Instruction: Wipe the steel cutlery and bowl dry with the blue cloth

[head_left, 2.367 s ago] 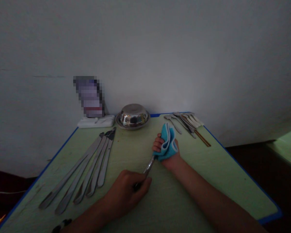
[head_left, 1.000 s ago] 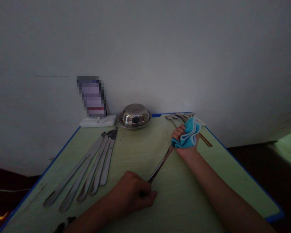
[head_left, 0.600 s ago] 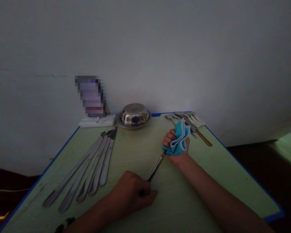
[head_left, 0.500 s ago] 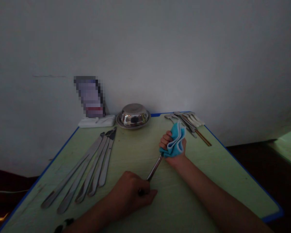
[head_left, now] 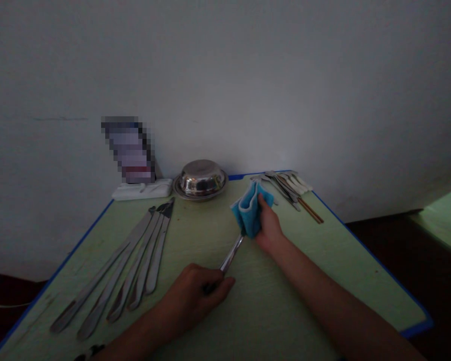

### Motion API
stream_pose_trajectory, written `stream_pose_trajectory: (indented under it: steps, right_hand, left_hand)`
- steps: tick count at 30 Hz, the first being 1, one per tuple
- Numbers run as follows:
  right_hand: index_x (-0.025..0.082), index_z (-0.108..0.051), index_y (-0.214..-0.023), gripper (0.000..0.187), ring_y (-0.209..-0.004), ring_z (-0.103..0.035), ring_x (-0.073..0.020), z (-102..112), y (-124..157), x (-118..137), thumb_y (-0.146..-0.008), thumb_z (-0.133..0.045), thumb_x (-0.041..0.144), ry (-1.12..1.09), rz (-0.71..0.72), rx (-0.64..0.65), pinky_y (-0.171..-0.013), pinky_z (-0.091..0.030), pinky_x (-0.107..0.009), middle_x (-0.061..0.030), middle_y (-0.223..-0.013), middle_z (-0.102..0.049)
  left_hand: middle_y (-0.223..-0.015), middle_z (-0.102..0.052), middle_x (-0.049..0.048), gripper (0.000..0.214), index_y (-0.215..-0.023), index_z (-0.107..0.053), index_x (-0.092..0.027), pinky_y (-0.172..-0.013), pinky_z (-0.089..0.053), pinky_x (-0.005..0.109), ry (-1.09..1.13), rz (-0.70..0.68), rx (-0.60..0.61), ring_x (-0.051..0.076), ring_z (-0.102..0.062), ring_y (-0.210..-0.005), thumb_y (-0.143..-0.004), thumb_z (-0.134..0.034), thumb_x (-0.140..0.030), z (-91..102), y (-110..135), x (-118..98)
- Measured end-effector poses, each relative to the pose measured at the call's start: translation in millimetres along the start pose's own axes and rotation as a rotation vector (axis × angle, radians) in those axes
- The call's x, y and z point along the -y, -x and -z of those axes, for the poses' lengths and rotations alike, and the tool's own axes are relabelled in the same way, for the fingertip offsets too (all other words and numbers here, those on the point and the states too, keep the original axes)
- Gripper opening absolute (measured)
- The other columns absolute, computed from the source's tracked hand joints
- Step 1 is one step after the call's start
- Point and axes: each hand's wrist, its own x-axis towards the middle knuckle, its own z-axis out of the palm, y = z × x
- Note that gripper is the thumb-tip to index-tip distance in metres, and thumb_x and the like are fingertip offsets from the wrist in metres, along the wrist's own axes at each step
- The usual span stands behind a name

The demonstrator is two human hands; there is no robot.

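Note:
My left hand (head_left: 193, 296) is closed around the near end of a shiny metal utensil (head_left: 232, 254), which slants up and away over the table. A folded blue cloth (head_left: 251, 210) with pale edges wraps the utensil's far end, so its head is hidden. My right hand (head_left: 269, 225) grips the cloth from the right, thumb on its upper side. To the left of my left hand, several long-handled metal utensils (head_left: 135, 271) lie fanned out, handles toward me.
An upturned metal bowl (head_left: 203, 178) rests on a metal dish at the back. Left of it, a blurred-out screen (head_left: 130, 150) leans above a white base (head_left: 143, 189). More cutlery (head_left: 283, 185) and brown chopsticks (head_left: 311, 210) lie back right on the blue-edged green table (head_left: 323, 281).
My right hand has turned over: its curled fingers faced left, and now its thumb and back show. The cloth has shifted slightly left with it. The whole view has also drifted a little.

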Motion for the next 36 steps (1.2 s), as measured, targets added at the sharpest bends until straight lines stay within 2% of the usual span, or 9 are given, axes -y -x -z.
stream_pose_trajectory:
  steps: [4,7,10,13,18,22,27,31,36]
  right_hand:
    - [0.02,-0.062,-0.078,0.02,-0.054,-0.063,-0.0119,2.7,-11.4,23.3,-0.083,-0.049,0.033,-0.104,0.112,-0.039,-0.06,-0.053,-0.025,0.0035,-0.062,-0.068]
    - [0.02,-0.06,-0.072,0.021,-0.049,-0.06,-0.0101,5.1,-13.8,32.6,-0.084,-0.047,0.031,-0.147,0.176,-0.071,-0.053,-0.052,-0.022,0.0053,-0.057,-0.066]
    - [0.02,-0.058,-0.068,0.019,-0.045,-0.057,-0.0088,6.5,-12.4,31.7,-0.082,-0.05,0.029,-0.142,0.225,-0.072,-0.047,-0.049,-0.019,0.0065,-0.051,-0.062]
    - [0.019,-0.06,-0.07,0.018,-0.045,-0.057,-0.0097,5.1,-5.7,16.1,-0.08,-0.052,0.031,-0.078,0.191,-0.068,-0.047,-0.049,-0.02,0.0048,-0.051,-0.062]
    - [0.018,-0.062,-0.078,0.022,-0.052,-0.058,-0.0106,-0.2,22.6,-27.0,-0.077,-0.055,0.039,0.121,0.025,0.021,-0.052,-0.048,-0.022,0.0024,-0.061,-0.066]
    - [0.017,-0.062,-0.076,0.029,-0.053,-0.057,-0.0112,-1.6,45.6,-48.4,-0.071,-0.06,0.045,0.255,-0.022,0.14,-0.056,-0.046,-0.024,0.0025,-0.06,-0.063]
    - [0.018,-0.059,-0.072,0.025,-0.054,-0.055,-0.0111,-1.0,51.8,-52.7,-0.065,-0.066,0.041,0.172,0.001,0.305,-0.057,-0.045,-0.024,0.0041,-0.059,-0.06]
    - [0.018,-0.058,-0.078,0.027,-0.055,-0.056,-0.0121,-2.1,47.2,-46.1,-0.068,-0.063,0.043,0.099,-0.022,0.281,-0.055,-0.045,-0.024,0.0029,-0.061,-0.062]
    - [0.02,-0.06,-0.09,0.031,-0.065,-0.06,-0.0133,-5.1,46.2,-37.2,-0.071,-0.06,0.044,0.066,-0.029,0.153,-0.063,-0.047,-0.026,0.0005,-0.075,-0.067]
  left_hand:
    - [-0.052,-0.035,-0.0063,0.037,-0.056,-0.045,-0.016,-0.047,-0.028,0.019,0.015,-0.026,-0.008,0.007,-0.037,-0.047,-0.089,-0.037,-0.033,5.3,3.8,-7.8]
    - [-0.076,-0.057,-0.002,0.02,-0.092,-0.058,-0.02,-0.063,-0.04,0.019,0.114,-0.128,0.002,0.01,-0.054,-0.068,-0.09,-0.04,-0.027,13.5,9.9,-15.5]
    - [-0.095,-0.063,-0.0002,0.028,-0.116,-0.05,-0.026,-0.08,-0.041,0.022,0.203,-0.259,0.057,0.013,-0.057,-0.088,-0.089,-0.042,-0.021,18.2,13.0,-15.3]
    - [-0.092,-0.066,0.0008,0.025,-0.111,-0.057,-0.025,-0.078,-0.043,0.021,0.238,-0.279,0.058,0.013,-0.06,-0.086,-0.09,-0.044,-0.022,16.5,9.1,-7.2]
    - [-0.079,-0.068,0.002,0.022,-0.1,-0.066,-0.022,-0.064,-0.045,0.02,0.181,-0.18,-0.023,0.012,-0.062,-0.069,-0.085,-0.052,-0.028,12.7,0.3,1.2]
    - [-0.083,-0.07,0.0019,0.018,-0.095,-0.068,-0.022,-0.067,-0.046,0.022,0.185,-0.11,-0.117,0.014,-0.064,-0.073,-0.083,-0.054,-0.024,13.0,-0.6,0.0]
    - [-0.071,-0.069,-0.0001,0.007,-0.082,-0.06,-0.019,-0.059,-0.048,0.024,0.278,0.038,-0.292,0.015,-0.063,-0.063,-0.079,-0.057,-0.025,11.3,-2.8,-0.1]
    - [-0.064,-0.066,-0.0046,0.024,-0.082,-0.036,-0.023,-0.039,-0.044,0.021,0.532,0.231,-0.432,0.013,-0.058,-0.044,-0.077,-0.058,-0.032,11.1,-5.6,-2.5]
    - [-0.063,-0.065,-0.0027,0.016,-0.079,-0.042,-0.021,-0.044,-0.043,0.02,0.402,0.203,-0.295,0.01,-0.055,-0.044,-0.084,-0.048,-0.034,11.3,-4.5,-5.4]
